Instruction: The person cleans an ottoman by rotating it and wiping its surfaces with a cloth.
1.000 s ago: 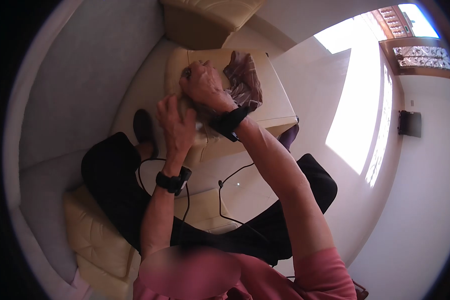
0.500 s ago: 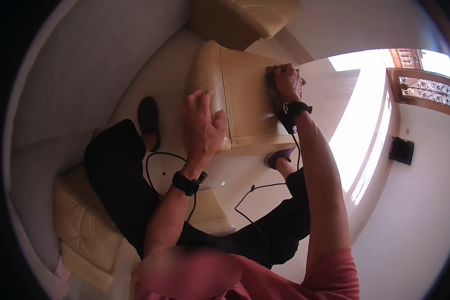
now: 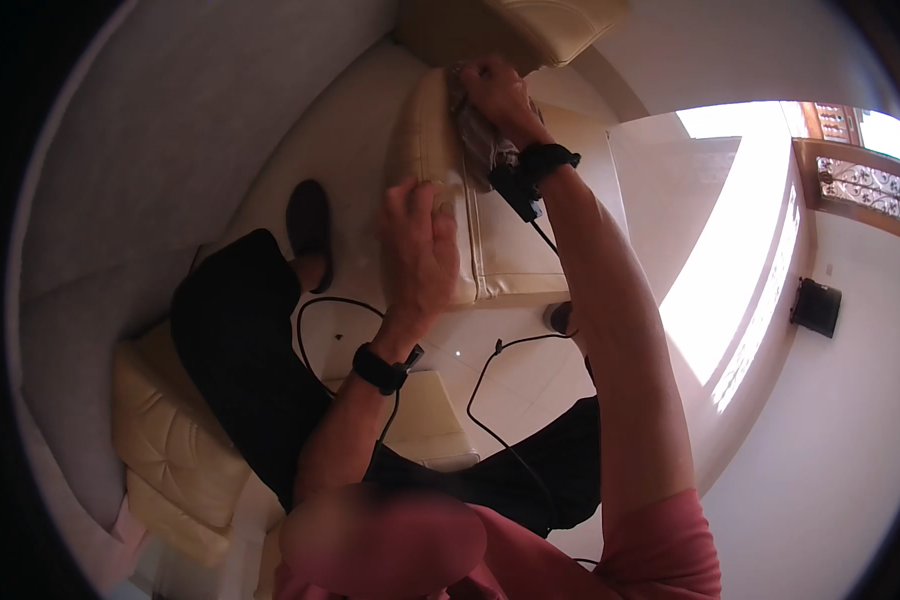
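A cream leather stool point(image 3: 530, 235) stands in front of me. On its far left part, my right hand point(image 3: 500, 98) is closed on a brown and grey cloth point(image 3: 482, 140), pressed against the leather. Part of the cloth hangs out below the palm. My left hand point(image 3: 422, 245) rests on the stool's near left edge, fingers apart and slightly bent, with nothing in it. Black straps with small devices are on both wrists, and thin cables point(image 3: 482, 375) run down from them.
A second cream leather seat point(image 3: 560, 30) stands beyond the stool. A grey sofa point(image 3: 160, 150) runs along the left, with a tufted cream piece point(image 3: 175, 450) below it. A black box point(image 3: 816, 307) is on the right wall. Sunlight falls across the floor.
My right hand first went with the cloth to the stool's right side, then back to its far left part. My left hand has shifted right and stays at the stool's edge. The view has turned somewhat.
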Tool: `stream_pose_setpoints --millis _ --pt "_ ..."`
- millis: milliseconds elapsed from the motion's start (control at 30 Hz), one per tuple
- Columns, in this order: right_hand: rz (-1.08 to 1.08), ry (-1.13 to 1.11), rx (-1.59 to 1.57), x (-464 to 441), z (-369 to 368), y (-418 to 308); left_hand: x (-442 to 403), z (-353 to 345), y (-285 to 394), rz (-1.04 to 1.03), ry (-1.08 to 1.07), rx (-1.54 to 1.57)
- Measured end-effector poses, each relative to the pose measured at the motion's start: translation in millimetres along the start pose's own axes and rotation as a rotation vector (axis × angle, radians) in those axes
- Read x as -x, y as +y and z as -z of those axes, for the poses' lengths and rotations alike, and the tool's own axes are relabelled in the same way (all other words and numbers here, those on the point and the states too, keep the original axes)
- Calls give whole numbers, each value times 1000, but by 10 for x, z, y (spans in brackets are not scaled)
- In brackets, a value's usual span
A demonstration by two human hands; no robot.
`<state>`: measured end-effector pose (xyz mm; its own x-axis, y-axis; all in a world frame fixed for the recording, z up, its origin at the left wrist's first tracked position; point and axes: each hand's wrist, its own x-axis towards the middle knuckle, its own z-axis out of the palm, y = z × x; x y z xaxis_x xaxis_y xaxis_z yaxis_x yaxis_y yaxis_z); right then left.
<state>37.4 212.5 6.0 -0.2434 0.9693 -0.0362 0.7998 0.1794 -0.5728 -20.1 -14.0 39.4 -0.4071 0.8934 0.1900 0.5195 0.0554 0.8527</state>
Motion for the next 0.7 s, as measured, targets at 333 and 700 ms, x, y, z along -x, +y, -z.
stream_pose_setpoints --millis 333,700 --pt "143 -252 -442 1694 1128 -176 242 -111 451 6 108 61" --pt "208 -70 -369 2970 1609 -341 341 121 773 92 15 7"
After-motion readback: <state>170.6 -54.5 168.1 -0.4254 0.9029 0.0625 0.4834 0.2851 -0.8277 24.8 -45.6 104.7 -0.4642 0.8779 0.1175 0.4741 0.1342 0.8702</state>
